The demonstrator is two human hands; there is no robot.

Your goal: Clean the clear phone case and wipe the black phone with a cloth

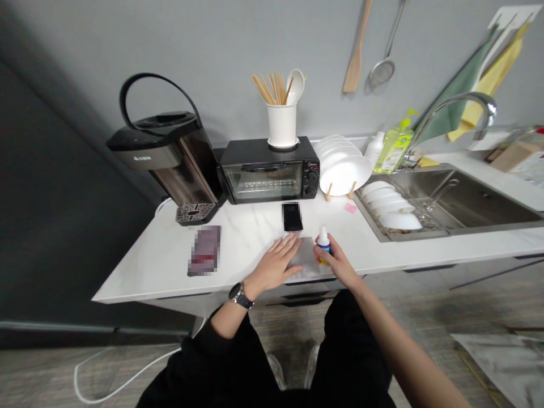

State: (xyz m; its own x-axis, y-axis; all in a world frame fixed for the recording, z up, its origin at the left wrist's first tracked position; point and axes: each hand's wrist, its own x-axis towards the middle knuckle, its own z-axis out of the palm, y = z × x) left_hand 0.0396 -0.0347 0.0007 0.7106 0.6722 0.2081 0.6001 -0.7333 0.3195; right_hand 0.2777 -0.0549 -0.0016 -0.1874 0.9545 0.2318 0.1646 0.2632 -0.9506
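My left hand lies flat with fingers spread on a grey cloth at the front of the white counter; a watch is on that wrist. My right hand is wrapped round a small white bottle with a blue and yellow label, held upright just right of the cloth. A black phone lies face up on the counter just behind both hands.
A black toaster oven with a white utensil pot on top stands at the back. A black water boiler is at the left. White plates lean in a rack. The sink holds bowls. A dark pixelated item lies left.
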